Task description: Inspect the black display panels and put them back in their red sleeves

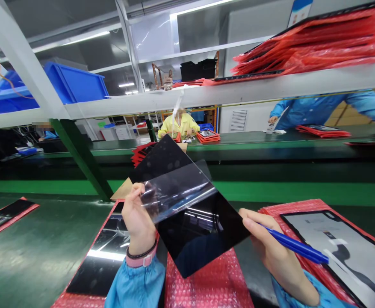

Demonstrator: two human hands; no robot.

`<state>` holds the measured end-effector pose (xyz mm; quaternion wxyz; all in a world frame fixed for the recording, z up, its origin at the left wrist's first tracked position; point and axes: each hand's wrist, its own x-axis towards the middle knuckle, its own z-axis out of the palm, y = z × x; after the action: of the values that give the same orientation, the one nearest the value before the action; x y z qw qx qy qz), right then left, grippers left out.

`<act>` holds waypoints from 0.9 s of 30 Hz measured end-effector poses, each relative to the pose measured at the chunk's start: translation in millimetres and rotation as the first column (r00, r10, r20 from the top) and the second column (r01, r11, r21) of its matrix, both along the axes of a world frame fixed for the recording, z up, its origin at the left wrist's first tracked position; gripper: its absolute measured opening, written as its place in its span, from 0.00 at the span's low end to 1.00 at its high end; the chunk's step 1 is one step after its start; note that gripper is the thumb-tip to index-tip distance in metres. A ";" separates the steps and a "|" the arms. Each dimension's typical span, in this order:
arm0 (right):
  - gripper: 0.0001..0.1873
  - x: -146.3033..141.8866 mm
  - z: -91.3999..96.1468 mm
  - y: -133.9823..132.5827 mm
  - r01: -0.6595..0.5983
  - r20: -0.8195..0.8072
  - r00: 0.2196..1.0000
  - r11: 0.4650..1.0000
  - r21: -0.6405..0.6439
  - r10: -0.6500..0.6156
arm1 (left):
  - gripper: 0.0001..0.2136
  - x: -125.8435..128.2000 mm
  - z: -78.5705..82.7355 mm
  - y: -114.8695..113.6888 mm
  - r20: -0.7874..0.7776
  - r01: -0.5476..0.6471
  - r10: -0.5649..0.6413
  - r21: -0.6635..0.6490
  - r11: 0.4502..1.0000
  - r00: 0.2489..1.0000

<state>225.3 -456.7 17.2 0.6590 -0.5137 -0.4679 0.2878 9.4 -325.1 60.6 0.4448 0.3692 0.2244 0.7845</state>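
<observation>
I hold a glossy black panel (203,231) tilted up in front of me. A clear protective film (177,190) is partly lifted off its upper face. My left hand (138,220) pinches the film's near left corner and steadies the panel's left edge. My right hand (267,244) grips the panel's right corner and also holds a blue pen (294,246), which points toward the right. Under the panel lies red bubble wrap (206,286) with another black panel (104,252) at its left.
A screen on red wrap (344,252) lies at the right, another (1,216) at the far left. Across the green conveyor (270,147) sit a person in yellow (179,124) and a person in blue (328,109). A shelf overhead carries red stacks (315,42) and blue bins (75,83).
</observation>
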 end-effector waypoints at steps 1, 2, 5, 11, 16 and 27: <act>0.11 -0.2 1.9 0.2 0.025 0.004 1.000 1.000 -0.017 -0.025 | 0.06 1.5 1.2 -2.7 -0.015 0.033 -0.033 0.000 0.999 0.999; 0.12 -0.4 4.6 0.6 0.035 0.010 0.999 0.999 -0.032 -0.035 | 0.06 3.0 2.0 -5.3 -0.028 0.063 -0.063 0.004 0.998 0.998; 0.14 -1.5 16.8 3.8 -0.064 0.046 0.997 0.997 -0.047 0.066 | 0.07 7.5 1.2 -11.7 -0.049 0.180 -0.180 0.000 0.984 0.982; 0.11 -6.9 38.5 7.9 -0.148 0.133 0.980 0.989 -0.007 0.147 | 0.14 14.0 -4.5 -19.4 -0.105 0.292 -0.289 0.014 0.956 0.951; 0.09 -10.4 43.4 4.3 -0.213 0.229 0.953 0.976 0.051 0.196 | 0.13 15.3 -3.7 -25.5 -0.149 0.268 -0.264 0.007 0.963 0.953; 0.46 -12.5 12.2 10.3 -0.122 0.414 0.910 0.973 0.197 0.030 | 0.12 17.2 -10.1 -25.5 -0.181 0.336 -0.324 0.039 0.941 0.929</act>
<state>212.8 -446.3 29.4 0.5873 -0.4683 -0.6437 0.1465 26.5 -350.7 50.5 0.5363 0.4833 0.1695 0.6709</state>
